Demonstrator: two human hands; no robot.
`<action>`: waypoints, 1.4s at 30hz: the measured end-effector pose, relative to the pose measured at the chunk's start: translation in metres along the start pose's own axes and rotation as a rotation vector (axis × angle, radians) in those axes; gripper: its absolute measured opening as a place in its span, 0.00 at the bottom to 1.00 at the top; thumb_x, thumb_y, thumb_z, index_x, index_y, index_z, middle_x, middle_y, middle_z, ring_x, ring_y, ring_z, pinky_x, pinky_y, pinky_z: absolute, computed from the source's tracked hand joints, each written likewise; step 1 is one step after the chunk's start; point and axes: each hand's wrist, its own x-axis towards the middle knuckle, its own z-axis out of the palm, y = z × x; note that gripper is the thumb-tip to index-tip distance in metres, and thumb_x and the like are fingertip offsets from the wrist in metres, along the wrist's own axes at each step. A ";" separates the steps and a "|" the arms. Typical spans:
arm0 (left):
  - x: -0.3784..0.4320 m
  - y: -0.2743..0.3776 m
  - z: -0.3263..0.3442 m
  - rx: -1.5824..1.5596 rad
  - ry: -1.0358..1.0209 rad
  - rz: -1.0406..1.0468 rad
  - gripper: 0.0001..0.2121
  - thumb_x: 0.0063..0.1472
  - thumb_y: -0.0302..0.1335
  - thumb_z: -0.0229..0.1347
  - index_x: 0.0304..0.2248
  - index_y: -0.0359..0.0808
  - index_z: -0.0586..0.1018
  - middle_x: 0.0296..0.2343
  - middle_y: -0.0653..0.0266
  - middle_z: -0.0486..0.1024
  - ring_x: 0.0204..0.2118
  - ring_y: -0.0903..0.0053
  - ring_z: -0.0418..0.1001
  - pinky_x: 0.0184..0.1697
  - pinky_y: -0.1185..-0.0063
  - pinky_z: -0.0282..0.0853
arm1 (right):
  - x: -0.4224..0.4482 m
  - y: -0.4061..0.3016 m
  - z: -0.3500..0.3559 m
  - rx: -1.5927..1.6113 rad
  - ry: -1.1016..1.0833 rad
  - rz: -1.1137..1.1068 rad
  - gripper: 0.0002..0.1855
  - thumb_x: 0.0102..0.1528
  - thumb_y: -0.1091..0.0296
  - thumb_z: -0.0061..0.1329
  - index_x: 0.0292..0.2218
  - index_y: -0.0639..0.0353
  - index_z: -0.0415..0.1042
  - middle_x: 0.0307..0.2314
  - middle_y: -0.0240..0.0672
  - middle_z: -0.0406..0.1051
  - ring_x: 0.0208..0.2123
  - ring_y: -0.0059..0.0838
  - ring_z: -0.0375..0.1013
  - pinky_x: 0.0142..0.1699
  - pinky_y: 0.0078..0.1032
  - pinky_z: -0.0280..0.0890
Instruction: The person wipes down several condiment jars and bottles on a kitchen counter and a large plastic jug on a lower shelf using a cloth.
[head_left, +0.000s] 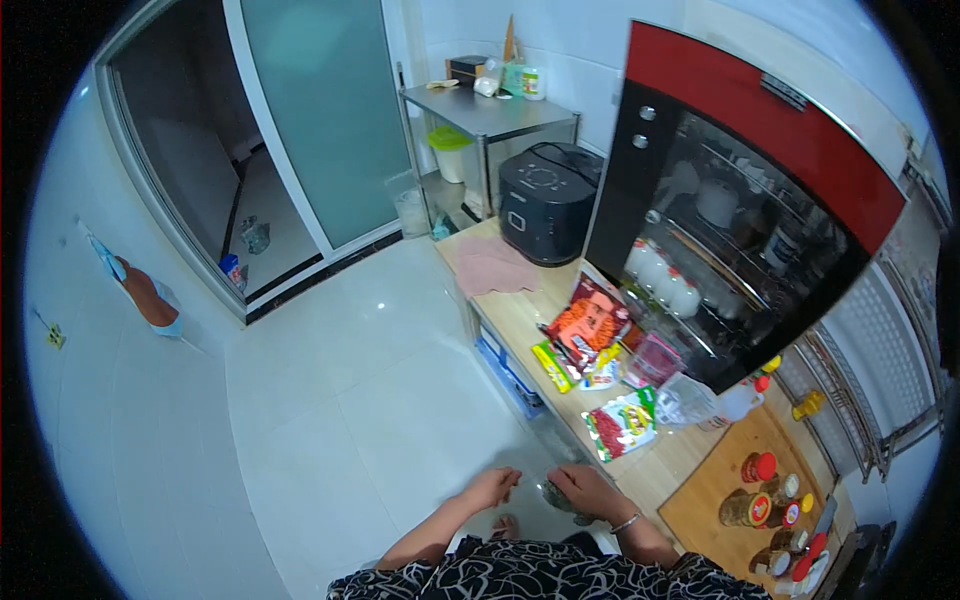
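My right hand (583, 491) is closed around a dark, glossy bundle (556, 496) that looks like a crumpled plastic bag; its contents cannot be made out. It hangs just off the front edge of the wooden counter (645, 474). To its left, my left hand (493, 487) is held over the floor with curled fingers, and nothing shows in it. The counter spot nearest my right hand bears a white, green and red food packet (621, 424). Behind that lie a red snack bag (591, 322), a yellow-green packet (555, 365) and a clear plastic bag (684, 401).
A cutting board (694, 495) at right holds several spice jars (742, 510). Further back stand a glass-fronted dish cabinet (750, 217), a black rice cooker (551, 202) on the counter beside a pink cloth (495, 268), and a steel table (495, 112). A sliding door (322, 112) stands partly open.
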 end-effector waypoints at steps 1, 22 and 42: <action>-0.005 -0.004 -0.018 0.106 0.015 -0.124 0.15 0.57 0.38 0.40 0.29 0.34 0.71 0.22 0.58 0.72 0.24 0.69 0.70 0.28 0.75 0.64 | 0.018 -0.002 0.008 -0.036 -0.011 -0.056 0.18 0.52 0.56 0.35 0.28 0.64 0.65 0.24 0.50 0.65 0.27 0.48 0.65 0.31 0.36 0.58; 0.114 -0.089 -0.330 0.302 -0.048 0.077 0.13 0.55 0.35 0.44 0.37 0.36 0.66 0.29 0.54 0.72 0.33 0.60 0.69 0.35 0.72 0.63 | 0.448 -0.044 -0.018 -0.508 0.116 0.137 0.25 0.49 0.58 0.36 0.49 0.47 0.53 0.35 0.42 0.67 0.36 0.42 0.66 0.39 0.34 0.61; 0.237 -0.199 -0.682 0.358 -0.097 0.045 0.14 0.53 0.37 0.47 0.33 0.34 0.70 0.28 0.55 0.71 0.33 0.64 0.69 0.35 0.74 0.64 | 0.450 0.038 -0.053 -0.490 0.689 1.335 0.27 0.50 0.49 0.34 0.46 0.58 0.58 0.43 0.42 0.61 0.44 0.36 0.63 0.46 0.29 0.59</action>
